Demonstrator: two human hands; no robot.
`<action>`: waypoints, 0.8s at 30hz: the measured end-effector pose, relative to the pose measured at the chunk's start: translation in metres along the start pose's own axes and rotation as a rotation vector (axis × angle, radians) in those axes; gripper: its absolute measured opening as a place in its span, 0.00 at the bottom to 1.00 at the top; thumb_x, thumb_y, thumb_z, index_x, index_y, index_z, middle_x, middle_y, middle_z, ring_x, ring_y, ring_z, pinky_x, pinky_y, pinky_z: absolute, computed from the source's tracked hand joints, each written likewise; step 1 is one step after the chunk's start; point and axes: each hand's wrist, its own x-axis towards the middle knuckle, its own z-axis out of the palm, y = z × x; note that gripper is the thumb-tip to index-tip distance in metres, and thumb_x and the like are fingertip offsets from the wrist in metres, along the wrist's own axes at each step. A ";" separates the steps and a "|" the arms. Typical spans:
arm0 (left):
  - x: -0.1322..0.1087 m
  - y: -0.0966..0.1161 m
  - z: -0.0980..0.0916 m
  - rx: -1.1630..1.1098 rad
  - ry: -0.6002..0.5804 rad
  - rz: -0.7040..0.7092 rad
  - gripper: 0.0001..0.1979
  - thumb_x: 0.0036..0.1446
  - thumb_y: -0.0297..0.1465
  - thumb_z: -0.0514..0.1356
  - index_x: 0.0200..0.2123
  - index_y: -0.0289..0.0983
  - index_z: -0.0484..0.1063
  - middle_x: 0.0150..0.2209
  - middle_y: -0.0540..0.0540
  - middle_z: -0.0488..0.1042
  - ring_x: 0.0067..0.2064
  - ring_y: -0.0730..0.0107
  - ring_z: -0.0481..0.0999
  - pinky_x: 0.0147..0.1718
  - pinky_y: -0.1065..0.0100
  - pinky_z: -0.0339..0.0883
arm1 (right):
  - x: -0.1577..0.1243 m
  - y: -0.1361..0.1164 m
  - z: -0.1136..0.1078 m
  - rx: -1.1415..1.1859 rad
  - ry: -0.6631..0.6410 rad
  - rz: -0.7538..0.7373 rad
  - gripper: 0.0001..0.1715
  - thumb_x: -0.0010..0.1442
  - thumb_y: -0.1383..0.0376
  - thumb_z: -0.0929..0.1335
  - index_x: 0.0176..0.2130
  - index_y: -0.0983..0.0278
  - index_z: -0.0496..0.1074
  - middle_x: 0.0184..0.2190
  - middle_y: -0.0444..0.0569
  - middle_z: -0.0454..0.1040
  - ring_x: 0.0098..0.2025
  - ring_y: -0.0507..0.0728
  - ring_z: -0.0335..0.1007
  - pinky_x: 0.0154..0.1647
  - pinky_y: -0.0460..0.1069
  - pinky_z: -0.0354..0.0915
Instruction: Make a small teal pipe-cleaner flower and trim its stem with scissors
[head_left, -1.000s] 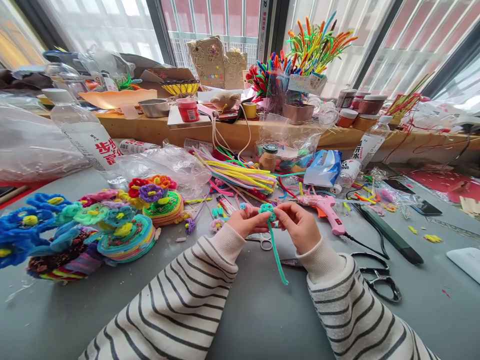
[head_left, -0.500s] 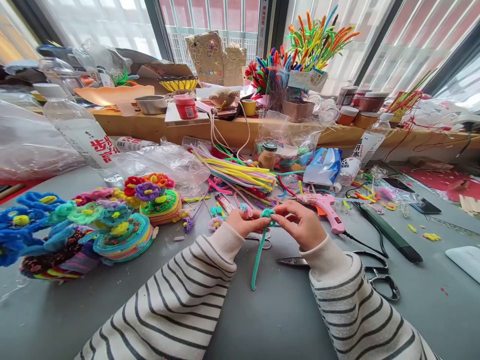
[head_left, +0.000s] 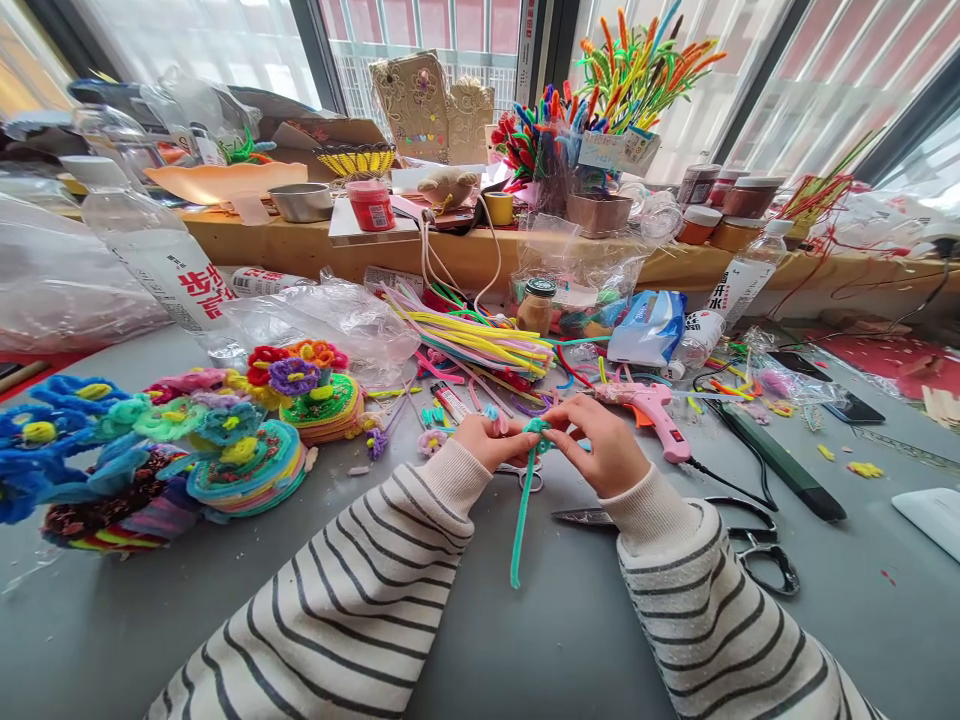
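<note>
Both hands meet over the grey table (head_left: 525, 640). My left hand (head_left: 487, 441) and my right hand (head_left: 604, 443) each pinch the coiled top of a teal pipe cleaner (head_left: 523, 505). Its free tail hangs down toward me and slightly left. Small scissors (head_left: 523, 470) lie just under my left hand. A pink glue gun (head_left: 649, 410) rests to the right of my right hand. Both sleeves are white with dark stripes.
Finished pipe-cleaner flowers and coiled discs (head_left: 247, 460) fill the left side. Loose pipe cleaners (head_left: 480, 345) lie behind the hands. Black scissors (head_left: 757, 555) and a dark tool (head_left: 780, 465) lie at the right. A water bottle (head_left: 161, 255) stands at the left; a cluttered wooden shelf (head_left: 465, 255) runs behind.
The teal pipe cleaner's tail swung from pointing right-down to left-down. Both hands stayed together in nearly the same spot, fingers turning the coil.
</note>
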 end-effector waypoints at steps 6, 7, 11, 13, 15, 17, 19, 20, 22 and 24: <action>0.003 -0.003 -0.001 -0.048 0.039 -0.023 0.12 0.30 0.32 0.65 0.22 0.30 0.73 0.16 0.49 0.71 0.21 0.75 0.69 0.27 0.70 0.66 | -0.001 0.002 0.005 -0.173 0.061 -0.144 0.07 0.54 0.70 0.60 0.30 0.67 0.66 0.26 0.51 0.68 0.30 0.54 0.64 0.33 0.50 0.64; 0.003 -0.004 0.000 -0.074 0.045 -0.032 0.12 0.30 0.31 0.65 0.22 0.30 0.73 0.16 0.50 0.71 0.20 0.75 0.69 0.27 0.70 0.66 | -0.001 0.001 0.005 -0.193 0.080 -0.170 0.07 0.54 0.70 0.60 0.30 0.67 0.66 0.26 0.51 0.68 0.30 0.54 0.64 0.34 0.51 0.64; 0.004 -0.003 0.002 -0.181 0.053 -0.096 0.10 0.30 0.30 0.66 0.20 0.31 0.72 0.16 0.50 0.71 0.20 0.76 0.69 0.25 0.72 0.66 | -0.001 -0.005 0.008 -0.301 0.152 -0.247 0.10 0.55 0.71 0.58 0.30 0.67 0.66 0.27 0.53 0.68 0.33 0.55 0.64 0.38 0.51 0.63; 0.004 -0.002 0.003 -0.220 0.060 -0.122 0.09 0.30 0.29 0.66 0.19 0.31 0.72 0.16 0.50 0.71 0.20 0.77 0.69 0.25 0.73 0.65 | -0.001 -0.007 0.011 -0.360 0.182 -0.269 0.11 0.55 0.72 0.58 0.30 0.67 0.67 0.27 0.54 0.68 0.34 0.56 0.64 0.38 0.51 0.63; 0.004 -0.001 0.003 -0.249 0.072 -0.122 0.09 0.29 0.29 0.66 0.19 0.32 0.72 0.16 0.50 0.71 0.19 0.78 0.69 0.24 0.74 0.65 | -0.002 -0.008 0.012 -0.361 0.214 -0.260 0.10 0.55 0.72 0.58 0.31 0.67 0.67 0.28 0.54 0.68 0.35 0.57 0.63 0.39 0.52 0.63; 0.004 -0.001 0.002 -0.263 0.069 -0.105 0.10 0.30 0.30 0.66 0.20 0.32 0.72 0.16 0.50 0.71 0.20 0.77 0.70 0.25 0.73 0.66 | -0.002 -0.007 0.013 -0.259 0.238 -0.185 0.09 0.55 0.71 0.59 0.32 0.67 0.67 0.30 0.53 0.68 0.35 0.56 0.64 0.38 0.51 0.64; 0.004 0.000 0.002 -0.272 0.075 -0.084 0.11 0.31 0.30 0.66 0.22 0.31 0.72 0.17 0.49 0.72 0.23 0.75 0.71 0.26 0.72 0.66 | -0.002 -0.006 0.012 -0.097 0.236 -0.041 0.08 0.55 0.68 0.60 0.33 0.66 0.67 0.31 0.52 0.67 0.33 0.54 0.64 0.33 0.49 0.66; 0.004 0.000 0.001 -0.279 0.081 -0.078 0.11 0.31 0.30 0.66 0.23 0.31 0.72 0.18 0.49 0.72 0.23 0.74 0.72 0.27 0.72 0.66 | -0.002 -0.006 0.011 -0.019 0.229 0.038 0.08 0.55 0.67 0.60 0.33 0.66 0.66 0.31 0.52 0.67 0.32 0.54 0.64 0.29 0.47 0.66; 0.004 0.001 0.001 -0.292 0.106 -0.072 0.11 0.30 0.30 0.66 0.22 0.31 0.72 0.18 0.49 0.72 0.23 0.74 0.72 0.27 0.72 0.67 | -0.002 -0.004 0.010 0.105 0.210 0.158 0.10 0.56 0.65 0.59 0.31 0.66 0.66 0.29 0.51 0.67 0.29 0.52 0.64 0.26 0.46 0.66; 0.005 0.001 0.001 -0.287 0.119 -0.074 0.11 0.30 0.30 0.66 0.22 0.31 0.72 0.18 0.49 0.72 0.22 0.75 0.71 0.27 0.72 0.67 | -0.002 -0.004 0.009 0.174 0.201 0.207 0.11 0.56 0.64 0.58 0.29 0.66 0.66 0.27 0.50 0.66 0.28 0.52 0.64 0.26 0.46 0.66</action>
